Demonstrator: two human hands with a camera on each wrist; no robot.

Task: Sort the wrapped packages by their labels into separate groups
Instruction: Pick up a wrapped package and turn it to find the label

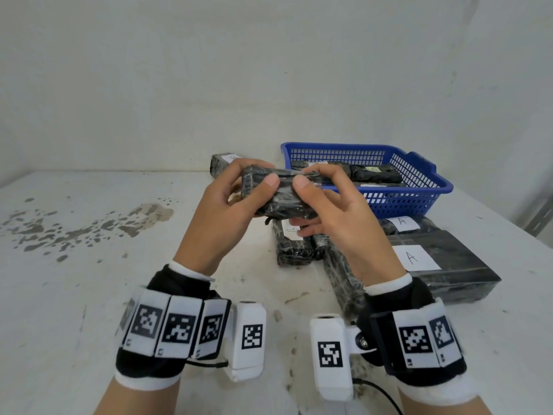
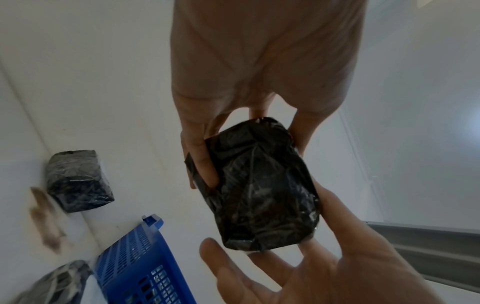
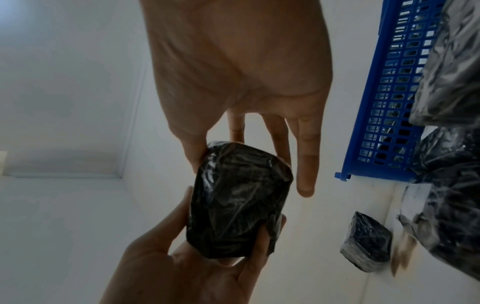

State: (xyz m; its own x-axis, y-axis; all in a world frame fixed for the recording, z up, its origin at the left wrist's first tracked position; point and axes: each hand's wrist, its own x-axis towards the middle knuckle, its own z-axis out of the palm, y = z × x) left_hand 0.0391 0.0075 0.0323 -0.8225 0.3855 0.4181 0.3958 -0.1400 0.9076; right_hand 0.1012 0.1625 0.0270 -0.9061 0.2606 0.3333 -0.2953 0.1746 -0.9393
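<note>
White stained table (image 1: 119, 295) carries a blue basket (image 1: 419, 202), a large black package labelled A (image 1: 443, 265), smaller wrapped packages (image 1: 291, 244) beside it, and one package (image 1: 221, 164) by the wall.

We see a white table (image 1: 89, 295) filling the lower frame, dark mottled stains (image 1: 74, 226) at its left, a pale scuffed wall (image 1: 269, 70) above, a grey metal rail (image 1: 538, 217) at the right edge

Both hands are raised in front of the body — the left hand (image 1: 223, 202) and right hand (image 1: 335, 205) each grip one end of a black wrapped package (image 1: 281, 194), thumbs on top, fingers curled beneath.
</note>
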